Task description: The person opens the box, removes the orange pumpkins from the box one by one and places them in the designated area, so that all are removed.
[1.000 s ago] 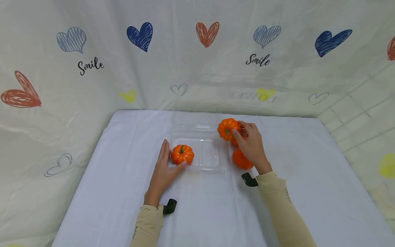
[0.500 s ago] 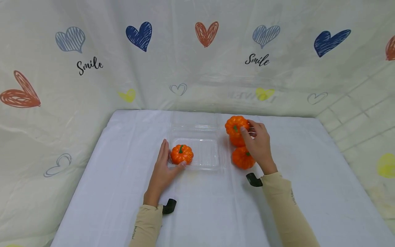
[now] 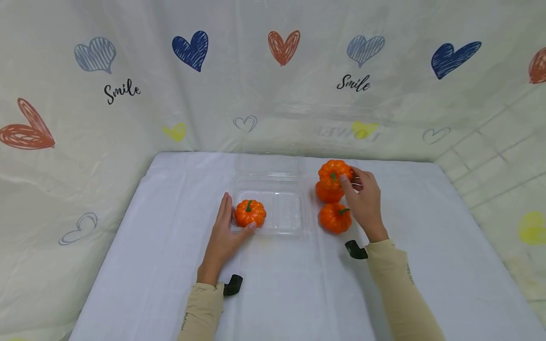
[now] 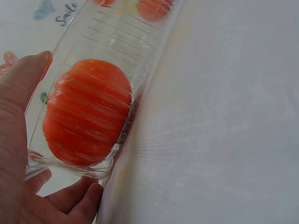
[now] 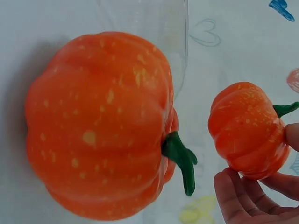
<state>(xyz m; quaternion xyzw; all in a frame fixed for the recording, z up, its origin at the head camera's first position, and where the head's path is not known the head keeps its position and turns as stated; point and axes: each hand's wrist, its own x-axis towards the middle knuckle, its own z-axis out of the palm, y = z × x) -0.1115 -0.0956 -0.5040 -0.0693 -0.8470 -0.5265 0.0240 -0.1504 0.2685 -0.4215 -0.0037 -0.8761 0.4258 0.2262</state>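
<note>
Right hand: fingers clamped around lifted pumpkin, above two others on desk. Left hand: fingers apart, cupping clear tray end; boxed pumpkin just inside.

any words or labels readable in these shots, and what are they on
"Smile" on the backdrop, upper left, black script.
"Smile" again on the backdrop, right of centre.
Faint mirrored lettering by the yellow heart: too blurred to read.
Small print on both sleeves: too small to read.
Nothing readable on the pumpkins, the clear tray or the tablecloth.
</note>
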